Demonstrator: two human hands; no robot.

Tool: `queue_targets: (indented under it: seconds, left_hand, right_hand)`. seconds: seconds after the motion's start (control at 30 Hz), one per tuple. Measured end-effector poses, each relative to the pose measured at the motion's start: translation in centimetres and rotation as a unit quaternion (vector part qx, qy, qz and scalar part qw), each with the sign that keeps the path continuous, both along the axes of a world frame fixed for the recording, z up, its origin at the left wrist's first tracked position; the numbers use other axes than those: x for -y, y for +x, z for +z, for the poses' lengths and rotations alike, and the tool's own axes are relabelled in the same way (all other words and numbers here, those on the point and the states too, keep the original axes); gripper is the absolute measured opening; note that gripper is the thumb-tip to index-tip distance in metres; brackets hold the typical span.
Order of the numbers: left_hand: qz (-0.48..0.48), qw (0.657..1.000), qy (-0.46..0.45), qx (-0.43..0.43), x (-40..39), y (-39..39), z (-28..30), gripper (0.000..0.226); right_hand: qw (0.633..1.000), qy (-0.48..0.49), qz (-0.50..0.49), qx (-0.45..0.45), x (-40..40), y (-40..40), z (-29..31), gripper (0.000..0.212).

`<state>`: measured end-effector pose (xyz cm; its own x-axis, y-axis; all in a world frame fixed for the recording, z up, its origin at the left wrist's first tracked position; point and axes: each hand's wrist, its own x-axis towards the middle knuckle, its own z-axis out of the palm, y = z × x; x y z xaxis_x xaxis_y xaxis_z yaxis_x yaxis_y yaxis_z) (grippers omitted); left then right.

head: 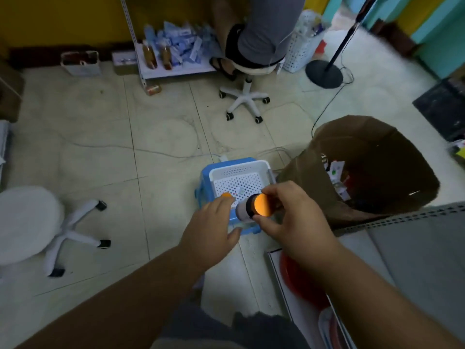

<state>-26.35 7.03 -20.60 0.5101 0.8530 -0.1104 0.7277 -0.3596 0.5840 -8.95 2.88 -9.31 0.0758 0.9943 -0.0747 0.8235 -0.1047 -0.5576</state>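
Grasped between thumb and curled fingers of the right hand (294,215): a small cylindrical bottle with a white label, dark band and glowing amber base (254,207). Held sideways in the air, base turned up toward the camera, probably for a check of the bottom or of what is left inside.

Just left of the grip, close to the bottle's far end: the left hand (214,222), fingers stretched forward, a small orange cap-like piece (226,195) at the fingertips. Pinched or merely lying there, impossible to tell.

Directly beneath the grip: a white perforated plastic basket (236,168) set on a blue plastic stool (205,177), seemingly raised there to save bending and to catch sorted pieces.

Right of the grip and beyond: a tall open brown cardboard box (377,137) with mixed packets inside, within easy reach, presumably as supply or discard bin.
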Motion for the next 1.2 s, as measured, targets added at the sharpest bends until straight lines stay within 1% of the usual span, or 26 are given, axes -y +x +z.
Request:
queue_targets:
  seconds: [0.07, 0.1, 0.17, 0.27, 0.43, 0.53, 0.6, 0.67, 0.8, 0.97, 1.1, 1.2]
  left_hand:
    - [-0.034, 0.996, 0.014, -0.078, -2.4, 0.2, -3.2, 0.063]
    - [-0.05, 0.994, 0.008, -0.1, -3.5, 0.5, -4.7, 0.063]
    - [-0.072, 0.989, -0.012, -0.125, -5.6, 1.5, -8.0, 0.065]
    - [-0.074, 0.982, -0.019, -0.175, -7.7, 3.2, -13.3, 0.073]
    - [-0.041, 0.987, -0.004, -0.154, -8.7, 3.9, -21.0, 0.074]
    - [-0.019, 0.989, 0.008, -0.145, -8.7, 3.3, -23.6, 0.06]
    - [-0.023, 0.989, 0.017, -0.147, -8.6, 3.3, -24.7, 0.049]
    - [-0.028, 0.989, 0.013, -0.142, -8.5, 3.5, -25.5, 0.05]
    - [-0.025, 0.988, 0.027, -0.149, -8.0, 3.5, -25.9, 0.054]
    - [-0.027, 0.985, 0.017, -0.17, -7.9, 3.5, -25.8, 0.059]
    - [-0.016, 0.983, -0.033, -0.177, -8.3, 3.5, -24.2, 0.059]
    - [-0.014, 0.985, -0.063, -0.159, -8.8, 3.2, -20.6, 0.059]
  right_hand:
    - [0.999, -0.004, -0.012, 0.033, -2.5, 0.3, -3.0, 0.045]
    - [0.999, -0.003, -0.019, 0.046, -3.7, 0.6, -4.7, 0.045]
    - [0.998, -0.002, -0.042, 0.051, -5.9, 1.5, -8.6, 0.045]
    - [0.998, -0.007, -0.049, 0.048, -8.6, 2.4, -15.1, 0.045]
    - [0.997, -0.047, -0.032, 0.052, -12.2, 3.6, -25.0, 0.04]
    - [0.996, -0.063, -0.034, 0.047, -13.2, 4.1, -28.8, 0.041]
    - [0.996, -0.077, -0.019, 0.047, -13.6, 4.2, -30.8, 0.04]
    - [0.994, -0.091, -0.005, 0.054, -14.0, 4.2, -32.4, 0.038]
    - [0.992, -0.11, 0.001, 0.059, -14.4, 4.2, -34.5, 0.038]
    - [0.991, -0.122, 0.006, 0.057, -14.2, 4.0, -34.5, 0.046]
    - [0.993, -0.101, 0.009, 0.052, -13.5, 3.6, -30.9, 0.049]
    - [0.997, -0.067, 0.016, 0.043, -13.0, 3.2, -25.2, 0.049]
